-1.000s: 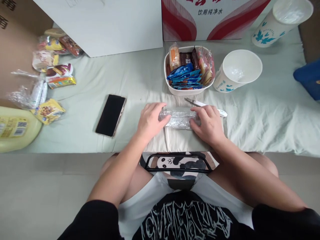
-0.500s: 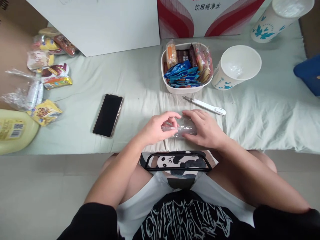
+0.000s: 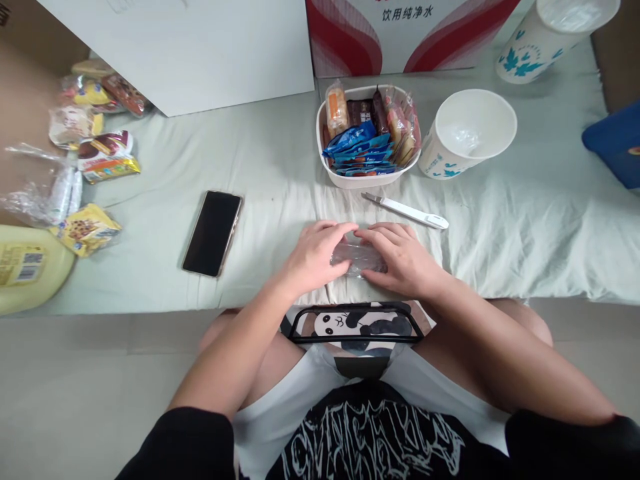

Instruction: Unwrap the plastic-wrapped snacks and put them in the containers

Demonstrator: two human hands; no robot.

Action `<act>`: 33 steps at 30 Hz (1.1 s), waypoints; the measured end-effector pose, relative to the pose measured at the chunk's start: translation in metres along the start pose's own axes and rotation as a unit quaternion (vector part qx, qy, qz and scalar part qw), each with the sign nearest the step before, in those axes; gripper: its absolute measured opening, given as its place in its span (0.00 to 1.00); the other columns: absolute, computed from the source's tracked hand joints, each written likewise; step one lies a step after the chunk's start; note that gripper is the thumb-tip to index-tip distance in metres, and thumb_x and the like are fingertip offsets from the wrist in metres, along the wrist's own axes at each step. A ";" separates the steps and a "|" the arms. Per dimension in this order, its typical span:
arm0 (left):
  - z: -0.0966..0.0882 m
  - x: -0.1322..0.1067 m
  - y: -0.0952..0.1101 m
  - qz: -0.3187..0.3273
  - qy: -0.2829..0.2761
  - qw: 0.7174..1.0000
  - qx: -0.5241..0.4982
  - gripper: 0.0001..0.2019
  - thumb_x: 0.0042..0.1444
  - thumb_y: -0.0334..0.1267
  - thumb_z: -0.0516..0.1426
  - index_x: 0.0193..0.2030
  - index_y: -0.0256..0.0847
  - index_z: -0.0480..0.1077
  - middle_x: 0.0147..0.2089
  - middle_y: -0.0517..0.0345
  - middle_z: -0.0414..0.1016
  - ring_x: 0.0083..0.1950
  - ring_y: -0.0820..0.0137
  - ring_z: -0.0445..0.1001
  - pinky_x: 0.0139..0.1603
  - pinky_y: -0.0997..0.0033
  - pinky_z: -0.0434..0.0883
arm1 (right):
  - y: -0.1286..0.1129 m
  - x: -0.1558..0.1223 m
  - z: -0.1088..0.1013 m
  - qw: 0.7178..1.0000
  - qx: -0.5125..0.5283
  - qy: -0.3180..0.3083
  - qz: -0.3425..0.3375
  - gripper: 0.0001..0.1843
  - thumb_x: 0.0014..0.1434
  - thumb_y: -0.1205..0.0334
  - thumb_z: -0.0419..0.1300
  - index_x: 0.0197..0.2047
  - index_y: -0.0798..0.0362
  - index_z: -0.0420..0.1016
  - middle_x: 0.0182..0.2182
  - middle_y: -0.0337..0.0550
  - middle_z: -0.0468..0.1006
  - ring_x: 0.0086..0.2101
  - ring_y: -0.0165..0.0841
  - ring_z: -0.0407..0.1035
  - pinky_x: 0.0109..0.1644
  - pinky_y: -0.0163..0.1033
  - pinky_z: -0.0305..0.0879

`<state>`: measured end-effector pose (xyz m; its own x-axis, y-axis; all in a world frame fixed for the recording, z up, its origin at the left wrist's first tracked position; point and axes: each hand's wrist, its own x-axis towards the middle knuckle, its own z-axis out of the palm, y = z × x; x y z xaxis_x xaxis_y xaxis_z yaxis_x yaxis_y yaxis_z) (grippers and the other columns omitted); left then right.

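Observation:
Between my hands, close to the front edge of the cloth-covered surface, lies a crumpled clear plastic wrapper (image 3: 361, 259). My left hand (image 3: 320, 253) curls round its left end, thumb and fingers bent against it. Around the right end, my right hand (image 3: 400, 257) is wrapped in the same way, and the fingertips of both hands almost meet. Just beyond my hands rests a white utility knife (image 3: 407, 211) with its blade end pointing left. Past the knife stands a white tub (image 3: 367, 181) filled with packaged snacks (image 3: 363, 150).
A phone (image 3: 213, 233) lies to the left. Several snack packs (image 3: 86, 230) and a yellow jug (image 3: 35, 267) sit at the far left. Two paper cups (image 3: 467, 133) holding clear plastic stand at the right. White boxes (image 3: 190, 53) line the back, and a blue item (image 3: 615, 143) lies far right.
My left hand has closed in on the wrapper's left end, and the hands are nearer each other. The wrapper looks more bunched up. The view has shifted slightly.

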<state>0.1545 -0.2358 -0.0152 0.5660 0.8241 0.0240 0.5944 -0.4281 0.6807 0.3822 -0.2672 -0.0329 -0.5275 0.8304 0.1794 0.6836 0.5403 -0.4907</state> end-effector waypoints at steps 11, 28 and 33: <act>-0.004 -0.009 0.004 -0.012 -0.090 0.958 -0.272 0.28 0.55 0.28 0.59 0.62 0.48 0.64 0.41 0.62 0.73 0.39 0.75 0.73 0.44 0.71 0.74 | 0.004 0.011 -0.043 0.956 0.252 -0.135 0.070 0.32 0.63 0.48 0.64 0.64 0.56 0.68 0.50 0.54 0.82 0.39 0.37 0.79 0.44 0.45 0.77; 0.004 0.006 -0.001 -0.119 -0.074 0.868 -0.476 0.25 0.53 0.58 0.68 0.46 0.38 0.75 0.43 0.49 0.82 0.44 0.64 0.81 0.44 0.65 0.78 | -0.010 0.012 -0.019 0.913 0.378 -0.022 0.152 0.15 0.67 0.50 0.58 0.38 0.54 0.74 0.31 0.41 0.75 0.33 0.31 0.68 0.37 0.38 0.67; 0.011 0.002 0.002 -0.151 -0.012 0.911 -0.384 0.14 0.60 0.49 0.64 0.38 0.39 0.74 0.26 0.62 0.72 0.25 0.75 0.69 0.25 0.73 0.67 | -0.013 0.014 -0.013 0.869 0.453 -0.022 0.198 0.13 0.68 0.54 0.56 0.50 0.51 0.74 0.25 0.34 0.69 0.24 0.28 0.60 0.29 0.36 0.60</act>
<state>0.1633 -0.2387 -0.0223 0.4610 0.8486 -0.2595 0.1558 0.2104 0.9651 0.3725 -0.2611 -0.0125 -0.3740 0.9099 -0.1796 0.1485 -0.1324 -0.9800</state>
